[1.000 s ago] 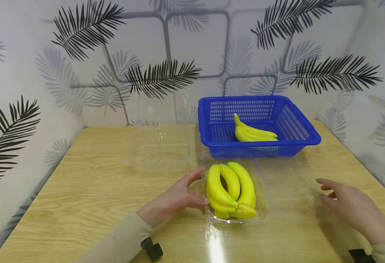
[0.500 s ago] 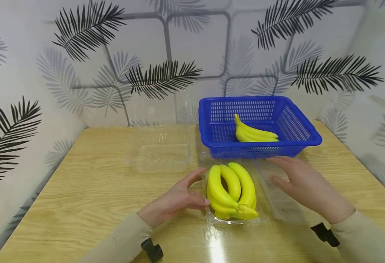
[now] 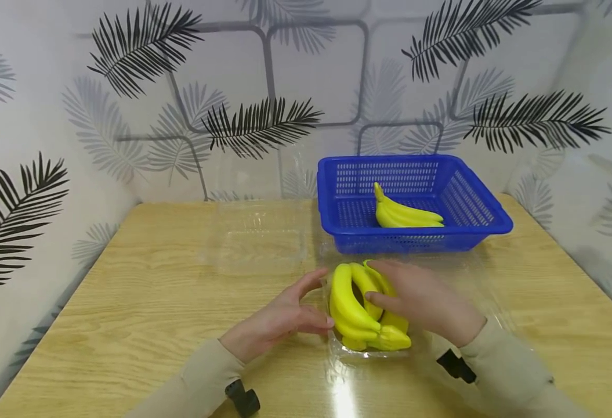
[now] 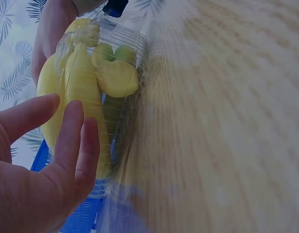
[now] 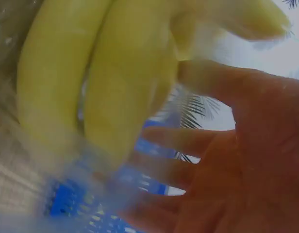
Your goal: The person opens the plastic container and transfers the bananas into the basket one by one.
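Head view shows a banana bunch (image 3: 360, 307) lying in a clear plastic clamshell tray (image 3: 344, 348) on the table (image 3: 144, 313), just in front of a blue basket (image 3: 485, 212) w/ a second bunch (image 3: 405, 215) inside. Bananas look plasticky, so prob. light and stiff, w/ a smooth skin that could slip; the tray is thin, flexible and see-through, likely to buckle if squeezed hard. Best hold on the bunch looks like across the curved backs or at the stem end nearest the person; for the tray, the rim or side walls. Left hand (image 3: 279, 319) rests on the table at the tray's left wall, fingers (image 4: 74, 141) loosely straight and a bit apart, thumb tip at the plastic near the fruit, not clamped on anything. Left wrist view backs that up: fingertips right beside the tray wall w/ bananas behind it. Right hand (image 3: 423, 299) lies over the right side of the bunch, fingers spread and fairly straight, thumb touching the middle banana. Right wrist view is blurred but shows the fingers (image 5: 188, 141) apart, palm close to the yellow skins; a clear film seems to lie betw. hand and fruit, maybe the lid, can't tell for sure. Another empty clear tray (image 3: 259, 238) sits further back left.
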Tool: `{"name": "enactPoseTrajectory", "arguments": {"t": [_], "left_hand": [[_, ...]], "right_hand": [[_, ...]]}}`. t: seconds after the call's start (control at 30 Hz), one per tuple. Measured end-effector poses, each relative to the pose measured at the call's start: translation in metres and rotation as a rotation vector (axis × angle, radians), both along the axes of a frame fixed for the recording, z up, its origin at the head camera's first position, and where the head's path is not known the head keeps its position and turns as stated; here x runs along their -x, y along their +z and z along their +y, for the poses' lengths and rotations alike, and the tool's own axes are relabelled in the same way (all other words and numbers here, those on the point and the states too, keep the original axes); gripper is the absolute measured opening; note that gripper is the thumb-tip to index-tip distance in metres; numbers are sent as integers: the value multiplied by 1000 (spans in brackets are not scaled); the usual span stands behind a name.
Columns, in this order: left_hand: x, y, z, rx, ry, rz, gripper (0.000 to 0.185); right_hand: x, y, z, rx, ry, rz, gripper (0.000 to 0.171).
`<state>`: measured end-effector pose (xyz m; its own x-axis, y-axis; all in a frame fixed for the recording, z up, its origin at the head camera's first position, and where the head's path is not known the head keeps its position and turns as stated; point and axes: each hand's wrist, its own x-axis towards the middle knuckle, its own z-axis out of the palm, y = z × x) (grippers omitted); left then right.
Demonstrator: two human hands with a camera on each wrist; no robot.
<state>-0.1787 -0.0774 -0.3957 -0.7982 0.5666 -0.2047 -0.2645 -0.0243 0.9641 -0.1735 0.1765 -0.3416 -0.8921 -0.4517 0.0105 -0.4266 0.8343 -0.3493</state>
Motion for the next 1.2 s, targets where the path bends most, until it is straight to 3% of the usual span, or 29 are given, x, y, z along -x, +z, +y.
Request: {"name": "enactPoseTrajectory", "arguments": {"t": [0.2, 0.37, 0.77, 1.2], "left_hand": [[-1, 1, 0, -3, -3, 5, 92], [-2, 0, 1, 1, 2, 3, 92], [-1, -1, 2, 0, 9, -14, 90], [-2, 0, 2, -2, -4, -10, 92]], "right_hand": [[3, -9, -15, -129, -71, -26, 68], [2, -13, -18, -162, -97, 0, 67], [5, -15, -20, -112, -161, 54, 64], [-1, -3, -17, -32, -222, 150, 67]]}}
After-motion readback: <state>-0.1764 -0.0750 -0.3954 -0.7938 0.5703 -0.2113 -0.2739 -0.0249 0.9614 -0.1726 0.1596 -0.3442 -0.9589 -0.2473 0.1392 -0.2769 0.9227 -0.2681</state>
